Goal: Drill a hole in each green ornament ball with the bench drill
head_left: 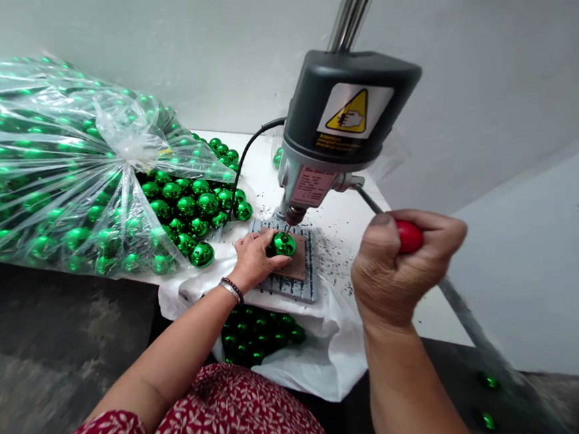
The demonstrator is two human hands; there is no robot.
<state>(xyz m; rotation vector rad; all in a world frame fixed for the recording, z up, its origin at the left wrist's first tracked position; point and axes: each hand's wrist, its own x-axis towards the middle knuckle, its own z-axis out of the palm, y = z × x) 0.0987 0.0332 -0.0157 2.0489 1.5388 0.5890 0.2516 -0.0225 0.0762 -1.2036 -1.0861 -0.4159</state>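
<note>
Drill press — yellow hand-warning triangle, "Attention" lettering, pink label (small print blurred)

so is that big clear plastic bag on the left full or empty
Well filled, not empty: the clear plastic bag bulges, and green balls show through most of it.

Drill: stood over the base, closing it from above. Cord, bag and loose balls: obstructed the left. Lever and right hand: blocked the right. Passage: lay low in front, above the cloth, between forearms.
</note>
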